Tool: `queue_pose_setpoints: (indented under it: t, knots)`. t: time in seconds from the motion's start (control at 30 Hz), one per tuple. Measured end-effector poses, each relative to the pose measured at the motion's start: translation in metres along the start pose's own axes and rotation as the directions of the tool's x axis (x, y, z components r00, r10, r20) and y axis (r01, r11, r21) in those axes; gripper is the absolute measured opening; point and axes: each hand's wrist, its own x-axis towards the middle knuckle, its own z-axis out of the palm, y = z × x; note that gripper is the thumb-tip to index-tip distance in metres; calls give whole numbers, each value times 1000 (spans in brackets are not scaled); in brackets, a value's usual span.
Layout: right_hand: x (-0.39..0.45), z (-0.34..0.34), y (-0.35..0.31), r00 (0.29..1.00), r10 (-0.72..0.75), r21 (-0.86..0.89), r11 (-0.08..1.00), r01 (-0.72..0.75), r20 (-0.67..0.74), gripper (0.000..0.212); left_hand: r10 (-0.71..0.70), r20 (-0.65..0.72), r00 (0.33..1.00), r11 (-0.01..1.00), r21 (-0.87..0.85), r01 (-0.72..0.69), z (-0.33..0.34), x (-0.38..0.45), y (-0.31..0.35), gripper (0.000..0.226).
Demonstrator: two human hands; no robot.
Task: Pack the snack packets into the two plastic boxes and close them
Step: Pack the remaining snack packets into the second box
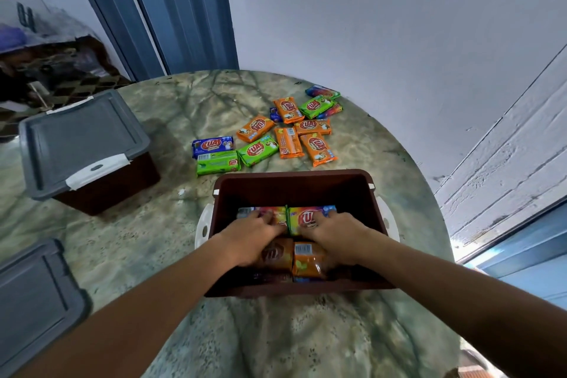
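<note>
1. Head view: open brown box (294, 184) at the near middle of the marble table (190, 113), packets packed inside.
2. Left hand (254, 239) flat, fingers spread, pressing the rainbow packet (276, 215); no grasp.
3. Right hand (333, 236) likewise pressing the yellow packet (302, 219).
4. Loose packets (288, 132) lie beyond the box.
5. Closed box (86, 147) far left; spare grey lid (33, 294) near left.

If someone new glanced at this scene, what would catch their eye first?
Probably both hands, the left hand and right hand, pressing colourful packets down inside the open brown box at the table's near middle. Next, the bright loose packets scattered just beyond it, and the closed grey-lidded box at far left.
</note>
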Motion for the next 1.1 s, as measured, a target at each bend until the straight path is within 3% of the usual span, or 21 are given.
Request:
queue_pose_setpoints:
  t: [0.07, 0.2, 0.4, 0.47, 0.53, 0.6, 0.67, 0.83, 0.9, 0.93, 0.97, 1.0, 1.03, 1.1]
  knots:
    - [0, 2, 2, 999, -17, -21, 1000, 16, -37, 81, -25, 7, 1000, 1000, 8, 25, 0, -1, 1, 92]
    - [0, 18, -3, 997, 45, -47, 998, -42, 58, 110, -86, 27, 996, 980, 181, 80, 5, -3, 13, 121]
    - [5, 17, -10, 995, 17, -81, 996, -25, -97, 95, -48, -42, 998, 965, 257, 57, 4, 8, 8, 114]
    - [4, 17, -6, 998, 22, -5, 1000, -23, -55, 99, -65, -42, 997, 966, 250, 73, 6, 8, 9, 115]
    - [0, 17, -3, 993, 121, 254, 961, -113, -16, 99, -73, -44, 996, 967, 242, 81, 8, 6, 8, 116]
    - [-4, 21, -2, 944, 329, 600, 754, -268, 8, 88, -71, -35, 997, 968, 241, 78, 10, 6, 8, 115]
    - [-4, 22, -4, 893, 430, 791, 499, -355, 129, 86, -74, -21, 997, 969, 234, 77, 9, 8, 7, 113]
    - [21, 1, -20, 802, 464, 902, 15, -431, 375, 89, -76, -39, 996, 970, 228, 83, 5, 11, 15, 106]
    - [27, 2, -16, 788, 478, 920, -155, -359, 388, 94, -77, -63, 995, 975, 205, 88, 2, 13, 19, 109]
    - [25, 5, -11, 803, 468, 929, -170, -327, 368, 96, -71, -66, 995, 974, 210, 83, 0, 14, 20, 113]
    - [21, 7, -7, 817, 465, 939, -128, -318, 340, 95, -63, -62, 996, 973, 220, 75, -2, 15, 20, 117]
    - [16, 7, -4, 843, 449, 946, -17, -324, 297, 93, -58, -56, 997, 972, 224, 70, -4, 15, 19, 118]
    - [11, 10, -1, 874, 412, 925, 156, -347, 258, 94, -57, -48, 997, 970, 232, 66, -5, 15, 17, 116]
    - [5, 12, -2, 925, 356, 685, 641, -346, 134, 106, -63, -43, 997, 963, 258, 72, -6, 12, 15, 102]
